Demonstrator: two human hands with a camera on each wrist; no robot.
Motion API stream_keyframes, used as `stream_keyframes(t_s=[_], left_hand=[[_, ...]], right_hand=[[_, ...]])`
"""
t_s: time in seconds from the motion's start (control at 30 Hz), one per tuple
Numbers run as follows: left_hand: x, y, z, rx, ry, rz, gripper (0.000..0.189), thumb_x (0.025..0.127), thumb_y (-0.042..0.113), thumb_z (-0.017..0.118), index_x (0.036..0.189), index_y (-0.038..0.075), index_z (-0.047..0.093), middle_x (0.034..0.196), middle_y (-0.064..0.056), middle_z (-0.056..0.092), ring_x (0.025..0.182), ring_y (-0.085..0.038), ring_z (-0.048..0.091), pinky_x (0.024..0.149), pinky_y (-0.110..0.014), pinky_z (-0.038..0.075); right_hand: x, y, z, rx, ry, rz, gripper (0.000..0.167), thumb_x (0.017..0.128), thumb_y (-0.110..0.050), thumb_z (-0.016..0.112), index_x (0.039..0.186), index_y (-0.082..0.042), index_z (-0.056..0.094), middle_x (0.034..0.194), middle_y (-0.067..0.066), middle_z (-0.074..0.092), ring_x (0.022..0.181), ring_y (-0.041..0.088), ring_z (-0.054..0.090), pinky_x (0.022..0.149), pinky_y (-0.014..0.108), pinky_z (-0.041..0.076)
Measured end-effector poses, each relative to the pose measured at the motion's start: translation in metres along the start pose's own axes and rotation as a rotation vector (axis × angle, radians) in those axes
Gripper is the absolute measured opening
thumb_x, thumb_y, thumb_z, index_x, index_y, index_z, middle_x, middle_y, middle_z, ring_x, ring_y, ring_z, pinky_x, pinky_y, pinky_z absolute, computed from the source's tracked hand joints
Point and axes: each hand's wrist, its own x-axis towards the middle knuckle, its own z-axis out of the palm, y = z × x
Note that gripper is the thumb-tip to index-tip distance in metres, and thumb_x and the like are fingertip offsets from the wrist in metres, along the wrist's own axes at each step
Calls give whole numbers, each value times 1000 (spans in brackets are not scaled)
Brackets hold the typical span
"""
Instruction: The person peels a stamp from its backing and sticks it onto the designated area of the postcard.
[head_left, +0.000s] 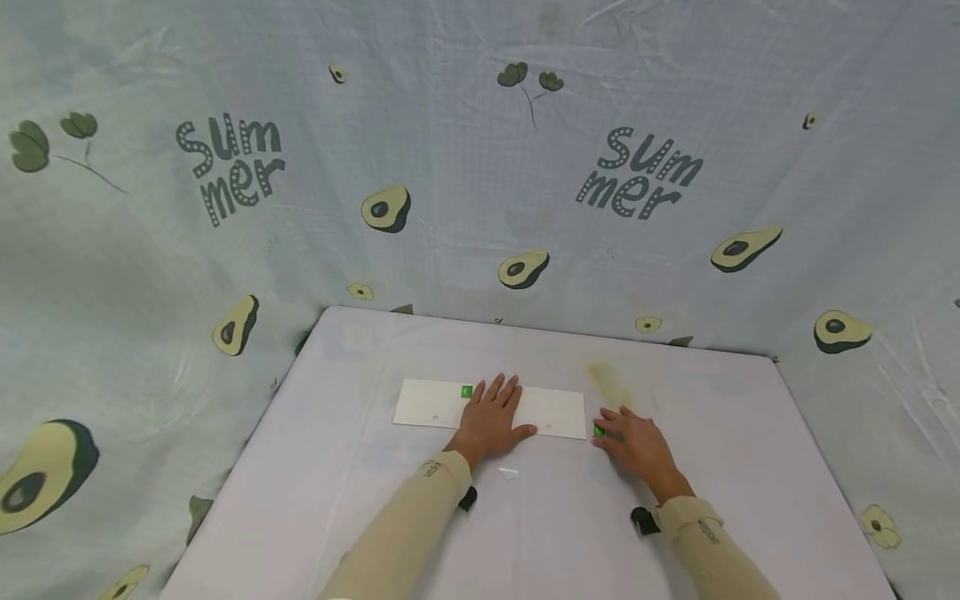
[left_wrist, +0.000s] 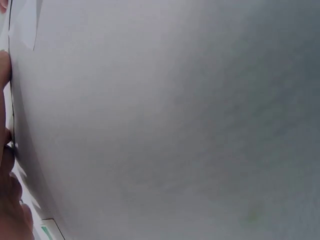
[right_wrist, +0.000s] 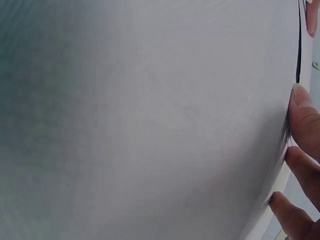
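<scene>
White paper [head_left: 551,411] lies flat on the table in the head view, a long strip with small grey marks. My left hand [head_left: 489,423] rests on its middle, palm down with fingers spread, and hides that part. Just beyond the fingertips, a small green square [head_left: 467,391] sits at the paper's far edge. Right of the paper, my right hand [head_left: 636,442] pinches another small green square [head_left: 599,430] between thumb and fingers, low over the table. In the right wrist view the thumb [right_wrist: 302,117] and bent fingertips come down at the table surface; the green piece is hidden there.
The white table [head_left: 420,517] reaches back to a hanging cloth [head_left: 465,167] printed with avocados. A small shiny clear scrap [head_left: 508,473] lies in front of the left hand. Beyond the right hand the tabletop has a yellowish stain [head_left: 609,383].
</scene>
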Motion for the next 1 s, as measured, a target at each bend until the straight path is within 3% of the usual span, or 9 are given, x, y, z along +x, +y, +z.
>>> stream_keyframes(t_s=[0.27, 0.47, 0.6, 0.83, 0.93, 1.0], left_hand=[[5, -1, -1, 18, -12, 15, 86, 104, 70, 35, 167, 12, 24, 177, -2, 16, 165, -19, 16, 135, -42, 15], [7, 0, -3, 0, -5, 16, 86, 104, 69, 39, 166, 10, 27, 176, -3, 19, 164, -19, 18, 134, -39, 17], [8, 1, -5, -10, -7, 27, 85, 104, 67, 41, 165, 9, 29, 176, -3, 21, 164, -19, 20, 134, -39, 18], [6, 6, -5, -30, -4, 45, 80, 105, 63, 44, 164, 9, 33, 175, -3, 25, 163, -19, 22, 134, -38, 20], [3, 7, -3, -18, 4, 52, 79, 105, 62, 44, 163, 10, 34, 174, -3, 27, 163, -19, 24, 133, -38, 21], [1, 7, -2, -12, 7, 58, 78, 105, 61, 45, 163, 10, 35, 174, -3, 28, 163, -19, 24, 133, -38, 22]], right_hand=[[0, -6, -4, -26, 16, -1, 41, 95, -30, 75, 131, -11, 74, 150, 12, 61, 148, 47, 44, 116, 77, 29], [3, -5, -4, 60, 60, 9, 35, 97, -26, 73, 127, -7, 75, 145, 13, 64, 147, 44, 48, 119, 74, 26], [6, -3, -2, 123, 116, 7, 31, 97, -20, 72, 123, -2, 76, 135, 14, 71, 137, 41, 59, 118, 67, 37], [7, 3, -1, 201, 239, -19, 20, 98, -12, 70, 111, 0, 80, 117, 18, 78, 118, 41, 72, 100, 58, 56], [7, -1, -3, 238, 274, -26, 16, 99, -9, 68, 104, 2, 79, 102, 19, 80, 93, 36, 75, 86, 50, 60], [8, -6, -5, 251, 270, -14, 15, 101, -8, 66, 101, 2, 76, 94, 18, 77, 81, 28, 68, 75, 41, 57]])
